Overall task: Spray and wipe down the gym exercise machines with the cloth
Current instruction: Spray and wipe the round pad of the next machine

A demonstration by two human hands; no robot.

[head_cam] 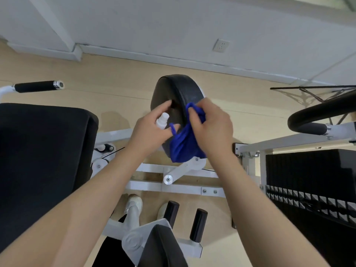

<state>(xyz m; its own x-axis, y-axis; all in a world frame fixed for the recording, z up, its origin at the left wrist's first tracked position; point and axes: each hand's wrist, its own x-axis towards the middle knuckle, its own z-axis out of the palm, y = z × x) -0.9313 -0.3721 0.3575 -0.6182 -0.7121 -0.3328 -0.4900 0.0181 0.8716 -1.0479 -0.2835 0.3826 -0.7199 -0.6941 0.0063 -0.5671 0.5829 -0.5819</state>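
Note:
A black round pad (185, 89) of a white-framed gym machine stands in the middle of the view. My left hand (152, 128) holds a small white spray bottle (162, 120), its index finger stretched toward the pad's face, and a corner of the blue cloth is caught between its lower fingers. My right hand (210, 126) grips the bunched blue cloth (183, 145) against the pad's lower right edge. Most of the bottle is hidden in my palm.
A large black seat pad (42, 151) fills the left. A weight stack (312, 187) stands at the right, with a curved black handle (316, 114) above it. Two black foam rollers (185, 218) and my shoes (134, 203) are below. A black grip bar (36, 86) juts out at the upper left.

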